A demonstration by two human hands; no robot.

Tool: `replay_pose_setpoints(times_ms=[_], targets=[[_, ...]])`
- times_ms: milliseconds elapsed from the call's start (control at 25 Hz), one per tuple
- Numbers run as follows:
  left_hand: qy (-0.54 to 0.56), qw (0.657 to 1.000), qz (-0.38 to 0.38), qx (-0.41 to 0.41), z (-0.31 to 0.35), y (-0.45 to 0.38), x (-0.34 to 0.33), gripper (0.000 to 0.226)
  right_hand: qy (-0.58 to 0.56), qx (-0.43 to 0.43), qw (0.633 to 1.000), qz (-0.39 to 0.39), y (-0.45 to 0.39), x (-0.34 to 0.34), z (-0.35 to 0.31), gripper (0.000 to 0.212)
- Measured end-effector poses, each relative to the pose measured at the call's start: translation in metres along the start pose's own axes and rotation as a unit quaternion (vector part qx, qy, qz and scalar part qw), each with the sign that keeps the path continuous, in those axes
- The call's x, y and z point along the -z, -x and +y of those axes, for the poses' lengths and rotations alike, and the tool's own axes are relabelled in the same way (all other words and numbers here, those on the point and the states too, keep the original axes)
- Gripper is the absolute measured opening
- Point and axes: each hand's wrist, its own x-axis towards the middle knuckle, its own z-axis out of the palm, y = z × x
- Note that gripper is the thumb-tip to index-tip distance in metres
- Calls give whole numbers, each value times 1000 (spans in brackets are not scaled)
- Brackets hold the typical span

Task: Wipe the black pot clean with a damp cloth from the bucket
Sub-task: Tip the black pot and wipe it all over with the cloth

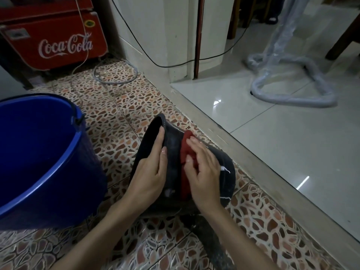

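The black pot (226, 164) lies tipped on its side on the patterned floor, its mouth turned left toward the bucket. My left hand (152, 168) grips the pot's rim, fingers over the edge. A red cloth (186, 151) is pressed against the pot's outer wall under my right hand (202, 168), whose fingers are spread over it. The blue bucket (64, 164) stands to the left of the pot; its inside is dark and I cannot tell how much water it holds.
A raised stone threshold (243, 151) runs diagonally just right of the pot, with glossy white tiles beyond. A plastic-wrapped stand (292, 94) sits on those tiles. A red Coca-Cola cooler (58, 43) and loose cables (116, 78) are at the back left.
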Motion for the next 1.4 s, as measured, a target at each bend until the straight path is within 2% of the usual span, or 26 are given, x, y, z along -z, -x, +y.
replay_pose_setpoints(times_ms=[160,240,320,400,520,600,680,760,840,920,960,1000,1080,1160,1200,1240,1280,1400], targets=[[-2,1000,-8,10,1,13,1,60,17,-218,975,30,-11,35,62,32],[9,1000,-18,11,5,14,-1,55,9,-289,956,58,-14,52,79,29],[7,1000,-13,14,10,4,-2,54,-17,-273,956,110,-9,56,68,30],[21,999,-2,25,13,-6,-2,56,-60,-175,974,130,-7,42,30,33],[37,998,56,21,15,1,-5,56,-103,-26,994,36,1,6,-29,33],[14,995,94,10,12,10,-8,51,-56,29,998,5,9,-11,-33,36],[-5,993,120,11,8,15,-10,48,-3,-10,999,45,13,-7,-6,37],[3,992,130,9,7,23,-12,47,27,-124,987,95,12,10,30,32],[13,992,124,2,7,33,-14,46,30,-238,963,126,4,30,59,25],[49,992,113,23,12,28,-8,34,-14,-317,932,173,-1,35,64,25],[68,991,106,52,12,19,-5,31,-39,-314,929,191,0,31,55,29],[85,988,100,84,10,7,-1,36,-57,-271,941,194,2,24,39,35],[74,985,103,115,9,-8,2,49,-82,-134,977,146,9,4,-5,43],[30,989,128,61,12,-7,-2,46,-46,-6,996,70,18,-15,-26,46],[20,990,136,31,12,-2,-5,44,-3,25,999,47,17,-18,-23,45],[11,990,137,7,9,4,-7,43,25,23,998,47,13,-16,-11,42],[3,991,134,-7,6,12,-9,44,34,-22,997,60,12,-10,6,39],[-1,995,100,-28,1,26,-8,48,26,-246,962,111,12,25,58,28]])
